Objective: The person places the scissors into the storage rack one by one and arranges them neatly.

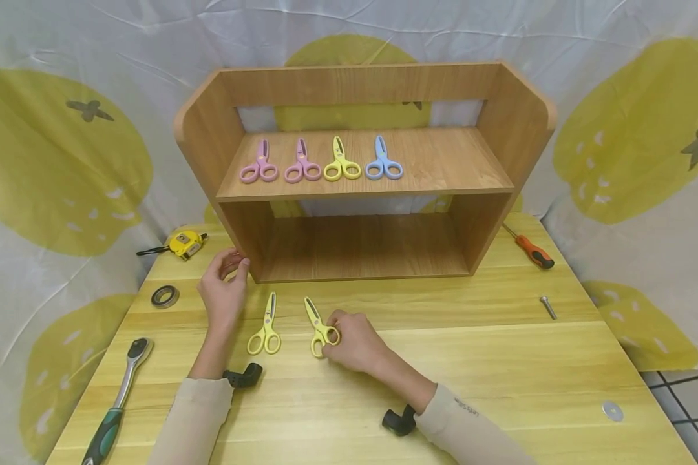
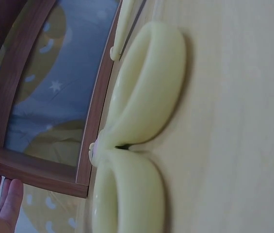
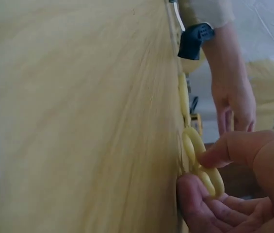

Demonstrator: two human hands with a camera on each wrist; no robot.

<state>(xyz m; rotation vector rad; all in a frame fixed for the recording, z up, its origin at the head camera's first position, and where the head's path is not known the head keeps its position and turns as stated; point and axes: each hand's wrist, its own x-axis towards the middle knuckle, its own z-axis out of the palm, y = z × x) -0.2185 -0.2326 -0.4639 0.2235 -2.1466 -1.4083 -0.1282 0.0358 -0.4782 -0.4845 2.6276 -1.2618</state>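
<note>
Wooden shelf unit point(image 1: 360, 77) on tabletop point(image 1: 500, 361), two levels. Upper shelf holds four scissors in a row: two pink scissors point(image 1: 259, 165) point(image 1: 302, 165), one yellow pair point(image 1: 341, 163), one blue pair point(image 1: 383, 161). Lower level shows nothing in it.

On tabletop, left to right: ratchet wrench point(image 1: 119, 400), metal ring point(image 1: 165, 296), tape measure point(image 1: 185, 244), left hand point(image 1: 223, 290), fingers loosely curled, holding nothing, thumb by shelf's lower left corner. Just right of it lie left yellow scissors point(image 1: 265, 326), untouched. Right hand point(image 1: 355, 339) pinches handle loops of right yellow scissors point(image 1: 321, 326), which lie flat in front of shelf. Farther right: screwdriver point(image 1: 532, 250), bolt point(image 1: 548, 307), washer point(image 1: 612, 411). Six scissors total.
</note>
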